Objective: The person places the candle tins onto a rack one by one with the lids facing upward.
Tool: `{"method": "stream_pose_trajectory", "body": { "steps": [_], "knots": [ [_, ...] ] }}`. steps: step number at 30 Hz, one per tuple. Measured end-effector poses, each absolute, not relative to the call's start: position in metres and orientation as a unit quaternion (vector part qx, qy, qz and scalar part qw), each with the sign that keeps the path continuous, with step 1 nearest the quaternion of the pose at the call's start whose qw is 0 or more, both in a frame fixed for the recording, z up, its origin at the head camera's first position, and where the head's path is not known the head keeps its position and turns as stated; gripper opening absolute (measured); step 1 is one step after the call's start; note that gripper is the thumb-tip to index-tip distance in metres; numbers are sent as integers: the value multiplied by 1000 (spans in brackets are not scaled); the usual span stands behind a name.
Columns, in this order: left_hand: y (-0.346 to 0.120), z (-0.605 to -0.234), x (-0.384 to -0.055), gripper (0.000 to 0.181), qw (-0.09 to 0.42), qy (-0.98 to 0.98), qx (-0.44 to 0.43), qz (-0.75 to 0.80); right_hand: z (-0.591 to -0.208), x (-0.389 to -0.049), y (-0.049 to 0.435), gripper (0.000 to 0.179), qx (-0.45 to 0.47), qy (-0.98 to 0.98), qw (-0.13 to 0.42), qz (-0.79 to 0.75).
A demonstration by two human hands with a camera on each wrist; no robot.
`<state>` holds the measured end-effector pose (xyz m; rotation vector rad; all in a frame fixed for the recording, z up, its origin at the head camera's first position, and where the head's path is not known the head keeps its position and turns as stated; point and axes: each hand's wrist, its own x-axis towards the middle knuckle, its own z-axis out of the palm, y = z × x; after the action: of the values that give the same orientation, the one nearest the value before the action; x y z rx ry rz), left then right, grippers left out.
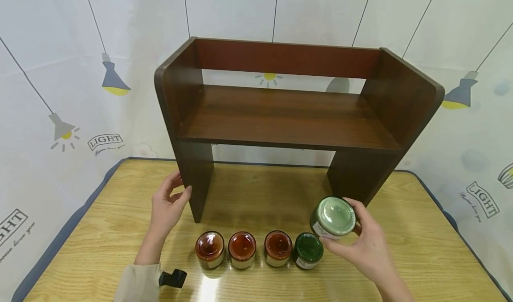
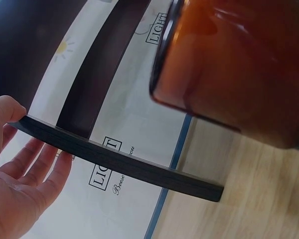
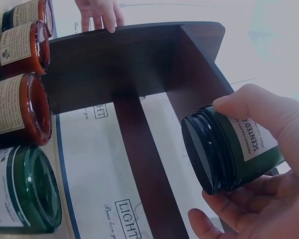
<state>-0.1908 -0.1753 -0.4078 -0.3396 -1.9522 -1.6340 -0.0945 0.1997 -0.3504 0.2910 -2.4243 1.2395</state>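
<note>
Pinching a green jar [image 1: 333, 216] between thumb and curled fingers of the right hand [image 1: 372, 248], tilted, base up and black lid [image 3: 214, 154] lowermost, raised above the table [image 1: 425, 230] near the right side of a dark wooden shelf [image 1: 288, 119]. Holding the shelf's left front edge between thumb and fingers of the left hand [image 1: 170, 206]. In front of the lower opening, base up, three amber jars [image 1: 242, 248] and, close beside the rightmost, another green jar [image 1: 308, 249]. Wide table space to either side. On the held label [image 3: 251, 142], "SCENTED" and a partly hidden remainder; on the backdrop [image 1: 240, 8], "LIGHT".
</note>
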Motion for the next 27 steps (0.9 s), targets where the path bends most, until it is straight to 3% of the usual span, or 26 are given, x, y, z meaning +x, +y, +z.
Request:
{"method": "stream_pose_trajectory", "body": {
  "steps": [27],
  "knots": [
    [-175, -411, -192, 39, 289, -731, -127, -605, -334, -104, 173, 74, 151, -819, 191, 519]
  ]
}}
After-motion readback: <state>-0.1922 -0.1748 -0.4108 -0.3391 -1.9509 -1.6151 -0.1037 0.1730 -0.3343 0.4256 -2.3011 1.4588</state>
